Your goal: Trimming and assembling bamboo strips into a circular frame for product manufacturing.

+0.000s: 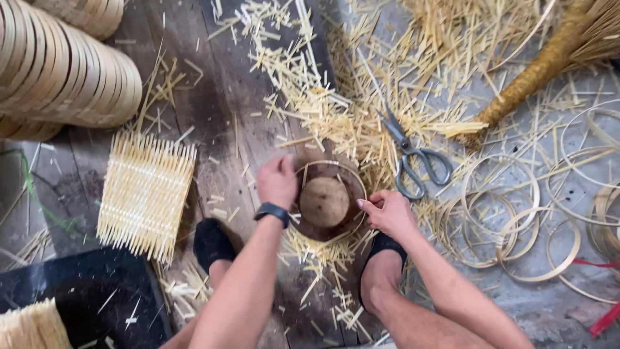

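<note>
Both hands clamp the bamboo hoop [329, 169] around the round mould [324, 201]: left hand [278, 181], right hand [387, 210]; I'd press evenly, keeping it level.

left hand [278, 181]: at 9 o'clock on the round wooden form [324, 201], fingers curled on the bamboo hoop [349, 173]
right hand [387, 212]: at 3 o'clock, pinching the hoop's rim
scissors [413, 158]: at 1 o'clock, on bamboo scraps [310, 97]
woven mat [145, 194]: well apart at 9 o'clock

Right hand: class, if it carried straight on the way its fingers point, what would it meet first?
The right hand points left, so it would probably meet the round block inside the ring.
</note>
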